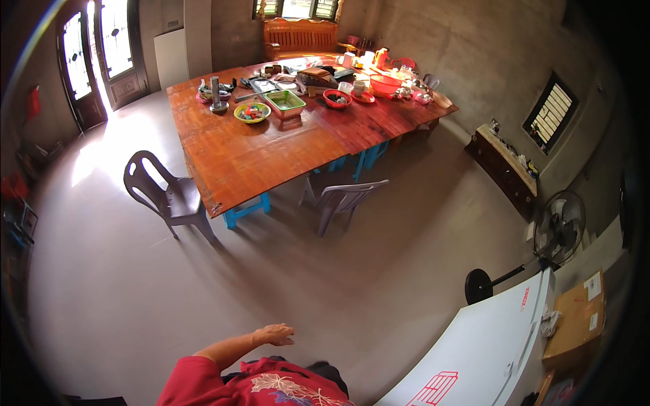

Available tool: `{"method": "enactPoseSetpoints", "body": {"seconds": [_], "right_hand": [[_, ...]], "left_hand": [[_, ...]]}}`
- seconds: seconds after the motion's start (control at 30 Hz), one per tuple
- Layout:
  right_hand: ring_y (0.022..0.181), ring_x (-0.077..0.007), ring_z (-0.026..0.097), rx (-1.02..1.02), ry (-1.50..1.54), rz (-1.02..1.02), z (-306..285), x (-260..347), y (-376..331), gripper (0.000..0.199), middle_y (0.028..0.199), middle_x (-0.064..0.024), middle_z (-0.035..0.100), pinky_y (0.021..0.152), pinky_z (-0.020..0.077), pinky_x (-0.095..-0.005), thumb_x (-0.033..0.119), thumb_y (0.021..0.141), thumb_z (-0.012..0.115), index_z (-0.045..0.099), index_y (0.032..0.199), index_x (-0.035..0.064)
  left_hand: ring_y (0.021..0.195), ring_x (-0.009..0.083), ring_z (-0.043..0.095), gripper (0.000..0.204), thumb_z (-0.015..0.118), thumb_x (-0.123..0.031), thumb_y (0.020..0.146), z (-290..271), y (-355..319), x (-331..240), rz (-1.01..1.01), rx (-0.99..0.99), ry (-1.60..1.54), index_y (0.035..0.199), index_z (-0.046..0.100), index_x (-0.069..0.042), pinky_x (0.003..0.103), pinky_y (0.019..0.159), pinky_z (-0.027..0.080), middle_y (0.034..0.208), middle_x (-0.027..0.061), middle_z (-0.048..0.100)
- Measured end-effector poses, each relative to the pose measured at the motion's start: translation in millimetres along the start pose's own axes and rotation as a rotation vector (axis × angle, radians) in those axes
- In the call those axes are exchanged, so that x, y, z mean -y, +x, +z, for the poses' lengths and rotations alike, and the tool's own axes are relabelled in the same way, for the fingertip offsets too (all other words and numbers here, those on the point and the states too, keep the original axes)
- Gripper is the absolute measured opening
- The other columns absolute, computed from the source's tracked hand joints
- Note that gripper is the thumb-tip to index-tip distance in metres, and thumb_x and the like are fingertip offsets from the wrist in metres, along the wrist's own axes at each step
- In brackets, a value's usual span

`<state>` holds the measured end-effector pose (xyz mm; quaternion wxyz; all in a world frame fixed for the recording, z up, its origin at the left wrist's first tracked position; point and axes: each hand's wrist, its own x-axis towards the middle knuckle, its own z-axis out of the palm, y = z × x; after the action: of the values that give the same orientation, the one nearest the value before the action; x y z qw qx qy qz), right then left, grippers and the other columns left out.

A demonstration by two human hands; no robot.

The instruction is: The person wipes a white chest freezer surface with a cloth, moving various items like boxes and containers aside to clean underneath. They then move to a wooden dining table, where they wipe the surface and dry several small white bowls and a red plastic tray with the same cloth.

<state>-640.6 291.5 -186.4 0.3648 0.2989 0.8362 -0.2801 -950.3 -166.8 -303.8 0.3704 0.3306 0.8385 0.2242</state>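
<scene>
In the head view, the left hand (274,334) hangs over the grey floor (169,291), just ahead of the red shirt (217,389); its fingers look loosely bent, but I cannot tell whether they are apart or together. The right hand is out of sight, its state untold. A white chest appliance (467,338) stands rightward, clear of the left hand; farther ahead, a grey chair (333,203) stands beside the wooden table (257,162).
</scene>
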Motion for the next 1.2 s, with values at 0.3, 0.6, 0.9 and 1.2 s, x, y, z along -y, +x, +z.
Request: {"method": "enactPoseSetpoints", "body": {"seconds": [0.3,0.6,0.9,1.2], "right_hand": [[0.106,-0.0354,0.057,-0.150,-0.134,-0.266,-110.1,159.6,156.2,0.040,0.112,-0.0201,0.062,0.092,0.0452,-0.0422,0.009,0.077,0.051,0.062,0.116,0.0117],[0.088,-0.0401,0.061,-0.402,-0.269,-0.358,-242.6,270.1,312.7,0.028,0.093,-0.0174,0.066,0.076,0.0481,-0.0483,0.035,0.082,0.053,0.064,0.092,0.0112],[0.089,-0.0418,0.060,-0.499,-0.159,-0.376,-322.5,397.8,433.6,0.026,0.092,-0.0204,0.065,0.076,0.0469,-0.0506,0.028,0.081,0.054,0.061,0.101,0.0128],[0.097,-0.0416,0.058,-0.422,0.358,0.175,-283.5,185.8,498.8,0.031,0.097,-0.0250,0.063,0.085,0.0460,-0.0446,0.016,0.073,0.052,0.063,0.099,0.0015]], "left_hand": [[0.101,0.0400,0.057,0.051,0.055,-0.043,0.087,-90.9,89.5,-25.6,0.045,-0.208,-0.321,0.115,0.057,0.000,0.044,0.088,0.045,0.105,0.0260,0.061],[0.101,0.0335,0.061,0.053,0.059,-0.040,0.083,-179.7,178.4,39.0,-0.271,-0.320,-0.482,0.115,0.058,0.002,0.038,0.088,0.048,0.107,0.0229,0.064],[0.099,0.0316,0.062,0.050,0.060,-0.037,0.083,-303.5,278.6,43.1,-0.260,-0.327,-0.545,0.113,0.057,0.003,0.037,0.085,0.049,0.105,0.0207,0.065],[0.087,0.0245,0.059,0.064,0.064,-0.045,0.084,-370.5,431.4,78.5,-0.542,-0.251,-1.430,0.134,0.042,-0.012,0.040,0.070,0.050,0.114,0.0099,0.056]]}}
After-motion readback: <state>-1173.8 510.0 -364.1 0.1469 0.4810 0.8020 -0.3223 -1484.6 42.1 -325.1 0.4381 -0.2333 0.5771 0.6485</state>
